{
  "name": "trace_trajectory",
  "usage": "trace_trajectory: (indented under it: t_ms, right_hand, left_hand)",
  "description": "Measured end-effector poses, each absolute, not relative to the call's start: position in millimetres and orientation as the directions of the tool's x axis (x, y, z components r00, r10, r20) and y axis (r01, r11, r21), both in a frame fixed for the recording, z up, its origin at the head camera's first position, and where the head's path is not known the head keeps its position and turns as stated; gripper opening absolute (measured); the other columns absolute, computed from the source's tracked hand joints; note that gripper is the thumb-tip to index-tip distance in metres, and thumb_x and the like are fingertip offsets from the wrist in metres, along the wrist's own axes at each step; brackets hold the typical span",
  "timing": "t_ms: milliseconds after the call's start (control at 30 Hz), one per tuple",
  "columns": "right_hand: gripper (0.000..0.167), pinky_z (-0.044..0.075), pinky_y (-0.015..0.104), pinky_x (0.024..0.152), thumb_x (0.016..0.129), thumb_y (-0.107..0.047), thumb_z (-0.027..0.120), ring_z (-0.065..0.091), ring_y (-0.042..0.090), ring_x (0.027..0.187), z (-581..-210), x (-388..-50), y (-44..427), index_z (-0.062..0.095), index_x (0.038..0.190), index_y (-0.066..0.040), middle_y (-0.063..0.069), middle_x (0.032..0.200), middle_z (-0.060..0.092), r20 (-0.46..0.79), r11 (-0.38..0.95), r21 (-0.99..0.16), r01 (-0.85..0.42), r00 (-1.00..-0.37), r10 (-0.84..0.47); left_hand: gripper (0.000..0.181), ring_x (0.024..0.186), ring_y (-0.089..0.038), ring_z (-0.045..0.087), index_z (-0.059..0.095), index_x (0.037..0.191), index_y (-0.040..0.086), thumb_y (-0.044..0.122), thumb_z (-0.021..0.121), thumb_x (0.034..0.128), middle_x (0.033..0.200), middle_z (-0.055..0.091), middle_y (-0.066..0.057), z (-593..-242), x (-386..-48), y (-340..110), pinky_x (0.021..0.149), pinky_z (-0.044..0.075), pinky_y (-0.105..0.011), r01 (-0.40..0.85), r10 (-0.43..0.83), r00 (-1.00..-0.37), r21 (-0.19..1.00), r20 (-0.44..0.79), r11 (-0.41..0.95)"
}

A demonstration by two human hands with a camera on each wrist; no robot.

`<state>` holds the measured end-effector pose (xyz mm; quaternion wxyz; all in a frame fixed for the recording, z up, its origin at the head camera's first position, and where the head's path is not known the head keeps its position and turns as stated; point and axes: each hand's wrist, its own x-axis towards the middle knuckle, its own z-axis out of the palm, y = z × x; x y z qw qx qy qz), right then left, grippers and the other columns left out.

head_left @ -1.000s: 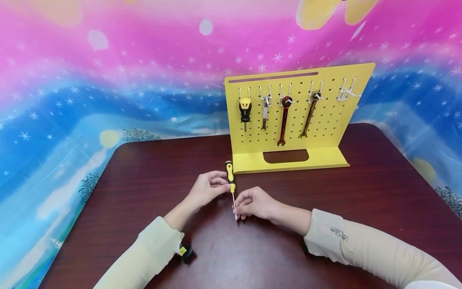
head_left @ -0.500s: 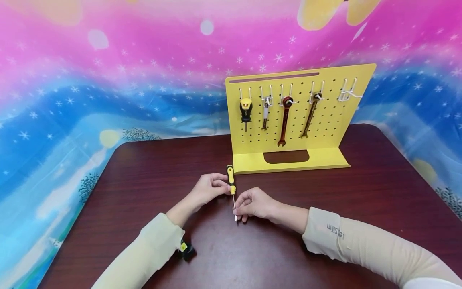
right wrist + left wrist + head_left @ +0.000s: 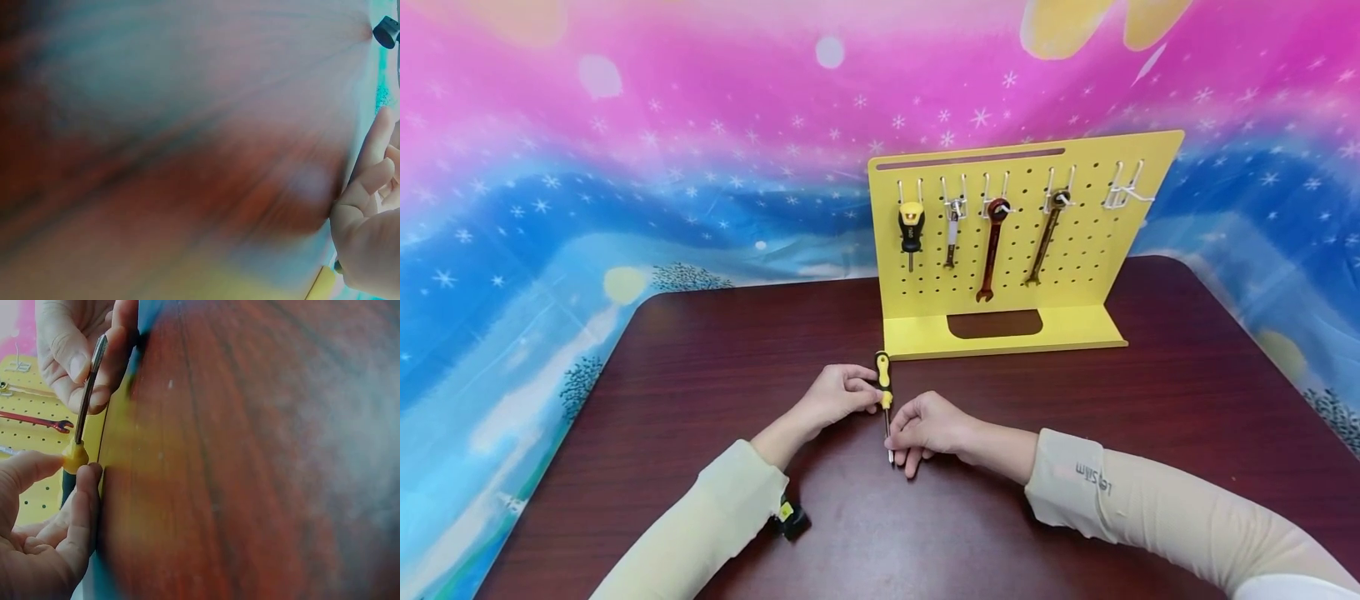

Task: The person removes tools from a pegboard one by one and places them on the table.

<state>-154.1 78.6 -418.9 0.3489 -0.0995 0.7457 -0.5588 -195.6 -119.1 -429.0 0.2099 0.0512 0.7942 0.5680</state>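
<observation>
A yellow-and-black screwdriver [image 3: 883, 375] is held just above the table, its handle pointing toward the pegboard and its tip toward me. With thumb and fingers my left hand [image 3: 835, 396] pinches the yellow collar [image 3: 76, 456] below the handle. My right hand [image 3: 928, 425] has its thumb and a finger on the metal shaft [image 3: 87, 394] near the tip, while its lower fingers reach out past the shaft. The right wrist view shows part of a hand [image 3: 369, 206] at the right edge; the screwdriver is not discernible there.
A yellow pegboard stand [image 3: 1075, 250] stands behind the hands. On its hooks hang a stubby screwdriver [image 3: 911, 227], a small wrench [image 3: 952, 233], a reddish wrench [image 3: 992, 250] and another wrench [image 3: 1047, 242]. A white wire hook [image 3: 1123, 193] is at right. All stands on a dark table [image 3: 737, 333].
The screwdriver has shifted slightly toward me, and my left hand has come down a little with it. The right hand's lower fingers have stretched out further.
</observation>
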Motion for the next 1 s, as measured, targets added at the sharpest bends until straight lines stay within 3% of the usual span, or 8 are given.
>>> trace_trajectory:
  t_ms: [600, 1000]
  right_hand:
    - [0.005, 0.041, 0.017, 0.046, 0.087, -0.005, 0.068, 0.067, 0.01, 0.049, -416.8, -153.3, 75.8, 0.066, 0.085, -0.001, 0.004, 0.06, 0.067, -0.425, 0.41, -0.886, 0.215, -0.73, -0.535]
    - [0.013, 0.052, 0.02, 0.054, 0.089, -0.002, 0.067, 0.069, 0.011, 0.054, -413.5, -154.0, 81.6, 0.067, 0.098, 0.007, 0.004, 0.063, 0.066, -0.415, 0.387, -0.898, 0.209, -0.692, -0.591]
  left_hand:
    - [0.042, 0.069, -0.01, 0.064, 0.059, 0.128, -0.004, 0.008, 0.069, 0.0893, 0.082, 0.073, -0.007, -425.1, -191.3, -119.1, 0.067, 0.051, -0.023, -0.133, 0.295, -0.913, 0.891, -0.28, 0.434]
    - [0.038, 0.068, -0.01, 0.065, 0.062, 0.125, -0.002, 0.007, 0.07, 0.0888, 0.082, 0.073, -0.007, -423.5, -189.4, -119.5, 0.065, 0.05, -0.022, -0.121, 0.292, -0.916, 0.883, -0.275, 0.453]
